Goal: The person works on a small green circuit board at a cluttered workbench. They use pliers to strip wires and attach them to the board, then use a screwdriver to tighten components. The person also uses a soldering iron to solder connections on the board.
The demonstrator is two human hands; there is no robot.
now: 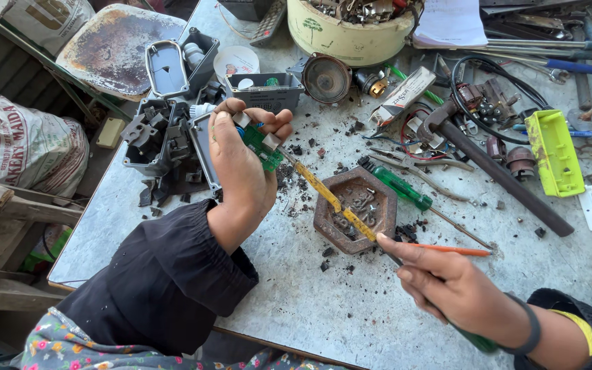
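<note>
the left hand [241, 161] pinches a small green circuit board [263, 147], light, stiff and fragile, best held by its edges, while the right hand's [447, 284] grip closes on a screwdriver [323, 195] above the hexagonal tray [323, 219].

Green circuit board [263, 147]; yellow-black screwdriver [330, 200], rusty brown hexagonal tray [385, 199]; lime-yellow plastic case [554, 152]; floral-print cloth [77, 346], grey tbl [323, 308]

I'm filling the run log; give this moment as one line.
left hand: holds green circuit board | right hand: holds screwdriver, tip at board | under: hexagonal tray
</note>
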